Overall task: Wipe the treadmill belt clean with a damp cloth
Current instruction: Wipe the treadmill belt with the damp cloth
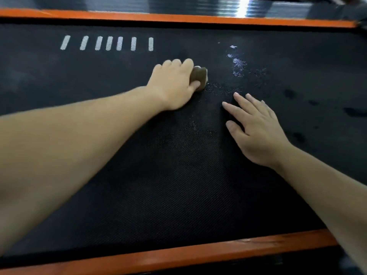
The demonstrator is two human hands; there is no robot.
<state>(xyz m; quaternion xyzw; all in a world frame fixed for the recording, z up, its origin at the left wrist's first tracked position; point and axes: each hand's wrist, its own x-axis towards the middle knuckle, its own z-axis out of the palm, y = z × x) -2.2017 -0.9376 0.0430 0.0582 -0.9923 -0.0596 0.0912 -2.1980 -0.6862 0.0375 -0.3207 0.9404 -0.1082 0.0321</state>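
Observation:
The black textured treadmill belt point(139, 185) fills the view. My left hand point(172, 84) grips a small wadded brownish cloth point(199, 77) and presses it onto the belt near the middle. My right hand point(256, 132) lies flat on the belt just right of it, fingers straight and spread, holding nothing. A glistening wet patch point(237, 64) sits on the belt beyond the cloth to the right, and darker damp spots point(289, 94) lie further right.
Orange side rails run along the far edge point(178, 17) and the near edge point(198, 253) of the belt. A row of several white dashes point(109, 43) is printed on the belt at the far left. A shiny ribbed strip point(218, 5) lies beyond the far rail.

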